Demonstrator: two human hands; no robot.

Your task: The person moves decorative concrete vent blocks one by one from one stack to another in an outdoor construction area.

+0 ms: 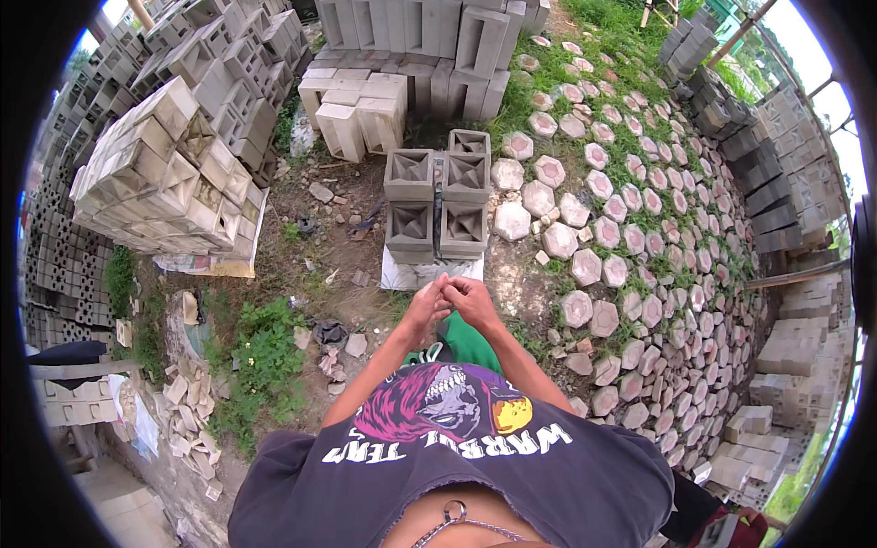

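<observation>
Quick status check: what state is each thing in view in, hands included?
Left hand: fingers meeting the right hand's
Right hand: fingers curled; whether it holds anything is unclear
Dark gray blocks: standing in two columns with a narrow gap
White board: partly covered by blocks
Pale block stack: piled in layers
Hexagonal pavers: spread over the ground, grass among them

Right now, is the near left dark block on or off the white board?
On: the dark block sits over the white board, which juts past its near side.
</observation>
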